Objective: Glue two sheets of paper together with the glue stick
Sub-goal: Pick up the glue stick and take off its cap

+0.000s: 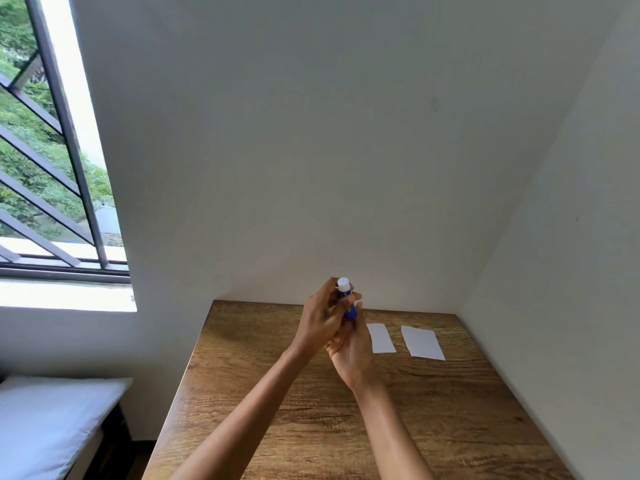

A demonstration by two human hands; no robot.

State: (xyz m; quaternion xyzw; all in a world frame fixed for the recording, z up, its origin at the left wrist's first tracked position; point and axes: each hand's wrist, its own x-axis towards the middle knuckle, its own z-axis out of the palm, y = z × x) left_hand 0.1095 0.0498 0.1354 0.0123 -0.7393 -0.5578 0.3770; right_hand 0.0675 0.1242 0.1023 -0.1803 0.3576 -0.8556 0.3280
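A blue glue stick with a white cap stands upright above the wooden table, held in both hands. My right hand grips its lower end from below. My left hand wraps its fingers around the blue body just under the cap. Two white sheets of paper lie flat at the table's far right: a narrower sheet close beside my right hand and a wider sheet further right, with a gap between them.
White walls close in on the table at the back and on the right. A barred window fills the left side. A white cushion lies low at the left, beside the table.
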